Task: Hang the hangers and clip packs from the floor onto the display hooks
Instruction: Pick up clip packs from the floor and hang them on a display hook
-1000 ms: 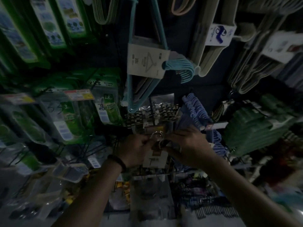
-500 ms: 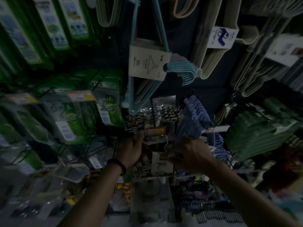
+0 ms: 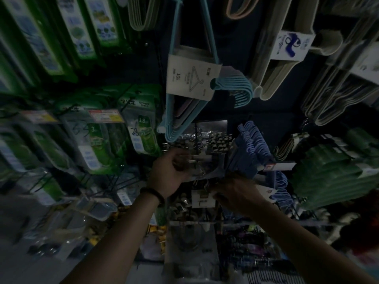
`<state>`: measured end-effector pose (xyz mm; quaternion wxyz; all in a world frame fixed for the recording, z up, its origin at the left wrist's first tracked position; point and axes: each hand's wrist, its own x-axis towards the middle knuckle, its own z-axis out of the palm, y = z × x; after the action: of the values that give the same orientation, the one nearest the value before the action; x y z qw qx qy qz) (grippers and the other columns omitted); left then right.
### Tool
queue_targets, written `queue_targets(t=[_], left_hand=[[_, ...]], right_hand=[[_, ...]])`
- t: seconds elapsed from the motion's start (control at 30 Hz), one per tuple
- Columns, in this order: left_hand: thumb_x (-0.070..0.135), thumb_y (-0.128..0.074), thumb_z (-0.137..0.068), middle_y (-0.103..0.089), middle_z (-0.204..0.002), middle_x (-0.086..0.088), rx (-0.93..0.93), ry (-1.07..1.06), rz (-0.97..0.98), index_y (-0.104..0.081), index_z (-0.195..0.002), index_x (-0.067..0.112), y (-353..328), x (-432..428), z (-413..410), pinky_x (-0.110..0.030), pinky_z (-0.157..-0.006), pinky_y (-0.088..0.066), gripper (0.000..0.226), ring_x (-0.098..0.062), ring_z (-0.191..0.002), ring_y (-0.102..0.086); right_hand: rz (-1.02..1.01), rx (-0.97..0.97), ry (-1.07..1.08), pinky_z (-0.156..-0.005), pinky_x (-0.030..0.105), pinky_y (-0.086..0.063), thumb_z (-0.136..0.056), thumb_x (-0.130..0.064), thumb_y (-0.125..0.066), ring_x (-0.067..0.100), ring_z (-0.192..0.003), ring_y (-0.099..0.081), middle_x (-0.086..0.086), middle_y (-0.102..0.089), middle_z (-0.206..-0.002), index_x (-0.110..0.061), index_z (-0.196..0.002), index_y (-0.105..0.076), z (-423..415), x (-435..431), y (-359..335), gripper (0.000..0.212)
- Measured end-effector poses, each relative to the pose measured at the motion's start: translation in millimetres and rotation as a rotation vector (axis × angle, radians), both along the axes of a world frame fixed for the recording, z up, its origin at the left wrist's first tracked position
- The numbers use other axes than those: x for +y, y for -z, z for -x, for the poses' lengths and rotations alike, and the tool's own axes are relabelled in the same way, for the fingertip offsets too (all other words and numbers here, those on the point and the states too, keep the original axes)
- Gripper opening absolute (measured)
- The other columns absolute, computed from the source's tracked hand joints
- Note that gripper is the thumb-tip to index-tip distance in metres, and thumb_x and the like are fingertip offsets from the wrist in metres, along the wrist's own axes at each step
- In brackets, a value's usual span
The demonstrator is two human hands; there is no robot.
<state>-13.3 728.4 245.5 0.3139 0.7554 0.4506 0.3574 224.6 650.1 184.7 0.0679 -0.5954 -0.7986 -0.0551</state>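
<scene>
In dim light, my left hand (image 3: 172,173) is raised to a row of clip packs (image 3: 207,143) hanging on a display hook and its fingers curl around a clear pack (image 3: 200,168) there. My right hand (image 3: 235,191) sits lower and to the right, pinching the top of a pack with a white card (image 3: 202,198) and metal hook loops. A black band circles my left wrist. Above hangs a bundle of light blue hangers (image 3: 184,111) with a white label.
Green packaged goods (image 3: 98,140) fill hooks at left. Blue hangers (image 3: 254,144), green hanger stacks (image 3: 328,173) and beige hangers (image 3: 287,58) hang at right. More packs lie on a low shelf (image 3: 190,242) below my hands.
My left hand has risen from the white-card pack up to the hanging clip packs. My right hand has dropped slightly and keeps hold of the carded pack.
</scene>
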Motion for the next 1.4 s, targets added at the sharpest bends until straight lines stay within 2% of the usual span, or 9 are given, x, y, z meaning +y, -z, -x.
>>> queue_targets(t=[0.13,0.3,0.4,0.5,0.7,0.9,1.13,1.3,1.4], left_hand=[[0.049,-0.080,-0.089,-0.066,-0.078,0.019,0.223,-0.092,-0.200,-0.076,-0.097,0.033,-20.7,12.8,-6.4,-0.018,-0.066,-0.051,0.018,0.000,-0.076,-0.065],[0.054,-0.071,-0.093,-0.075,-0.096,0.016,0.294,-0.046,-0.220,-0.078,-0.094,0.036,-31.4,23.2,-8.0,-0.030,-0.074,-0.057,0.020,-0.008,-0.090,-0.068],[0.056,-0.071,-0.092,-0.077,-0.095,0.016,0.282,-0.048,-0.185,-0.077,-0.093,0.037,-28.9,26.1,-8.1,-0.034,-0.076,-0.060,0.019,-0.009,-0.090,-0.070],[0.058,-0.072,-0.090,-0.076,-0.090,0.017,0.251,-0.056,-0.178,-0.076,-0.090,0.038,-27.4,27.8,-7.2,-0.038,-0.074,-0.061,0.021,-0.007,-0.086,-0.070],[0.056,-0.076,-0.089,-0.077,-0.092,0.016,0.244,-0.053,-0.178,-0.080,-0.093,0.036,-29.4,27.7,-6.2,-0.036,-0.076,-0.061,0.021,-0.005,-0.086,-0.069],[0.052,-0.078,-0.088,-0.077,-0.089,0.019,0.204,-0.037,-0.141,-0.080,-0.092,0.035,-24.6,29.6,-6.7,-0.034,-0.077,-0.061,0.017,0.002,-0.083,-0.069],[0.050,-0.080,-0.087,-0.077,-0.087,0.019,0.190,-0.036,-0.136,-0.081,-0.093,0.036,-23.0,30.6,-5.6,-0.034,-0.078,-0.061,0.016,0.003,-0.084,-0.070],[0.045,-0.083,-0.086,-0.077,-0.086,0.018,0.178,-0.050,-0.129,-0.080,-0.089,0.037,-27.4,29.1,-7.4,-0.033,-0.077,-0.061,0.009,0.003,-0.083,-0.070],[0.043,-0.083,-0.087,-0.076,-0.086,0.022,0.167,-0.022,-0.110,-0.079,-0.087,0.040,-28.4,27.6,-6.9,-0.027,-0.079,-0.060,0.005,0.007,-0.084,-0.069]], right_hand=[[-0.024,-0.060,0.023,-0.096,0.047,-0.056,-0.096,-0.045,-0.060,0.030,-0.123,-0.060,-0.006,-0.072,-0.129,-0.044,-0.131,-0.062,0.3,17.5,3.5,0.035],[-0.092,-0.117,-0.012,-0.100,0.057,-0.053,-0.097,-0.037,-0.059,0.039,-0.140,-0.049,0.007,-0.060,-0.147,-0.038,-0.139,-0.052,-1.2,41.4,3.9,0.043],[-0.148,-0.134,-0.025,-0.101,0.055,-0.049,-0.096,-0.033,-0.056,0.037,-0.132,-0.055,0.007,-0.068,-0.135,-0.033,-0.143,-0.047,-2.6,49.9,-3.6,0.048],[-0.194,-0.141,-0.049,-0.092,0.052,-0.053,-0.085,-0.030,-0.079,0.038,-0.116,-0.064,0.009,-0.074,-0.118,-0.028,-0.141,-0.052,-4.6,57.7,-8.8,0.063],[-0.165,-0.134,0.103,-0.071,0.044,-0.061,-0.070,-0.032,-0.091,0.032,-0.096,-0.071,0.008,-0.077,-0.098,-0.021,-0.107,-0.078,-7.2,69.7,-17.1,0.041],[-0.179,0.033,0.186,-0.083,0.046,-0.060,-0.091,-0.065,-0.057,0.035,-0.097,-0.071,0.013,-0.075,-0.099,-0.015,-0.105,-0.075,4.4,84.6,-5.9,0.055],[-0.236,0.122,0.201,-0.060,0.041,-0.061,-0.065,-0.046,-0.097,0.037,-0.071,-0.074,0.016,-0.073,-0.082,-0.006,-0.091,-0.078,7.1,97.0,4.4,0.052],[-0.341,0.245,0.180,-0.060,0.029,-0.052,-0.085,-0.082,-0.051,0.029,-0.067,-0.072,0.009,-0.074,-0.076,-0.009,-0.088,-0.078,0.1,105.3,12.4,0.078],[-0.325,0.220,0.200,-0.059,0.036,-0.058,-0.070,-0.068,-0.083,0.032,-0.067,-0.072,0.012,-0.072,-0.075,-0.006,-0.085,-0.077,5.5,103.5,13.3,0.063]])
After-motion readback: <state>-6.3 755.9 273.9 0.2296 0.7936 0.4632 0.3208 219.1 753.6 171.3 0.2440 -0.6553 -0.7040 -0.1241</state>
